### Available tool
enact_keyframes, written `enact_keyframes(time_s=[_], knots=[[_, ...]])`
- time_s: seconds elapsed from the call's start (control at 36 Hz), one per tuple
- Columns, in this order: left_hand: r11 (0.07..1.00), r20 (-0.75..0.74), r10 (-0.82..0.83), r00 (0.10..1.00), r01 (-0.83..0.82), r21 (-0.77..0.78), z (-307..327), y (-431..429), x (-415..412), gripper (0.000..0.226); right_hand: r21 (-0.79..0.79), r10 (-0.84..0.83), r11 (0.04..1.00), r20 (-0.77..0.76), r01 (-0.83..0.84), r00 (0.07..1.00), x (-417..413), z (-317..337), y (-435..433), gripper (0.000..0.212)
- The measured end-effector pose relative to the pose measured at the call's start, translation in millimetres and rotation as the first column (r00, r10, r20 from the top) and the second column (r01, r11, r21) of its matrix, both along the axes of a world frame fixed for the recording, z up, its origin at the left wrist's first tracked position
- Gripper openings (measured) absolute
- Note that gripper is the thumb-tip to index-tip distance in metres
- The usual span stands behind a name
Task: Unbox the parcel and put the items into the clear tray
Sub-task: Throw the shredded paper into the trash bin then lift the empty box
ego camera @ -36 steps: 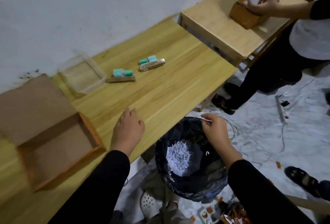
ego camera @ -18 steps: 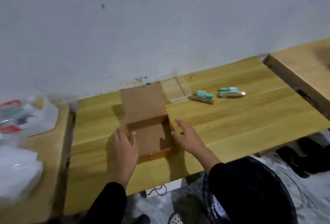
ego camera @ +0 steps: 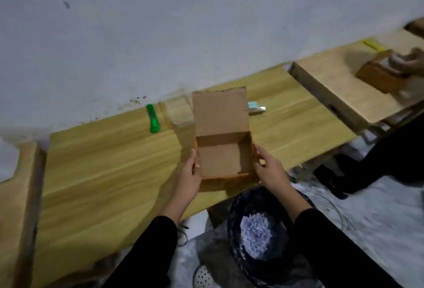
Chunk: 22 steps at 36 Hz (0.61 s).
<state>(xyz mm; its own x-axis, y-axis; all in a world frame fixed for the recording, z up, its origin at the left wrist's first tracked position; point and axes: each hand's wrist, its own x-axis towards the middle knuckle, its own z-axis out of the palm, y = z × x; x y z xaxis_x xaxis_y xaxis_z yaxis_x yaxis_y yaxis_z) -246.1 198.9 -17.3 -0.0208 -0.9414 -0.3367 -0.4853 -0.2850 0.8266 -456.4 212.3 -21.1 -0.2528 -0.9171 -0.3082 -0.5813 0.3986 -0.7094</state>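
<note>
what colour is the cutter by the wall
Bright green cutter, seen clearly in the head view.

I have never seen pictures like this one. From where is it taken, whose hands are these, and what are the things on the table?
There is no machine here. A camera worn on a person's head looks forward and down, so the two hands at the bottom belong to that person. The left hand and right hand grip the sides of an open cardboard box, which looks empty, its lid standing up. On the wooden table behind it lie a green utility knife, the clear tray and a teal item, both partly hidden by the lid. Below is a black waste bag with shredded paper.
</note>
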Motion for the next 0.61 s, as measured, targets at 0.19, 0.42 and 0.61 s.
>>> enact_keyframes(time_s=[0.19, 0.42, 0.61], knots=[[0.94, -0.09, -0.335, 0.938, 0.339, 0.035, -13, 41, -161, 0.051, -0.027, -0.371, 0.928, -0.172, 0.373, 0.912, -146, 1, 101, 0.049], [0.818, -0.046, -0.554, 0.831, 0.554, 0.156, -79, 111, -249, 0.053, 0.08, -0.545, 0.827, -0.129, 0.556, 0.829, -215, -49, 211, 0.045], [0.802, 0.068, -0.52, 0.852, 0.459, 0.382, -153, 129, -230, 0.051, 0.266, -0.45, 0.856, -0.04, 0.443, 0.892, -191, -129, 235, 0.054]])
